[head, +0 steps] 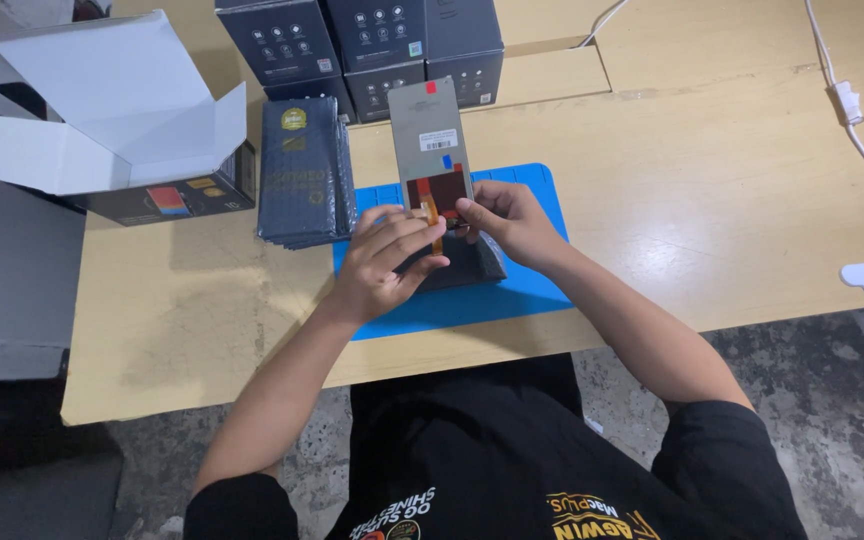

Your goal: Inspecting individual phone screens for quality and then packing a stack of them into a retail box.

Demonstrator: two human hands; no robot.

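Screen panel (430,140) in both hands, over blue mat (512,300) on wooden table (712,190).

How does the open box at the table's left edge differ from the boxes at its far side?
The open box has white flaps raised; the dark boxes are shut. The open box stands alone; the dark boxes are stacked together. All stand on the wooden table.

Grey rectangular phone display panel (432,150), upright at centre, carried a white barcode label (438,140) and small red and blue stickers. Behind it stood four dark boxes (362,50) with small white icons. At far left lay an open black box with white flaps (117,120). Between them rested a stack of dark flat packets (302,170), each with a gold round emblem.
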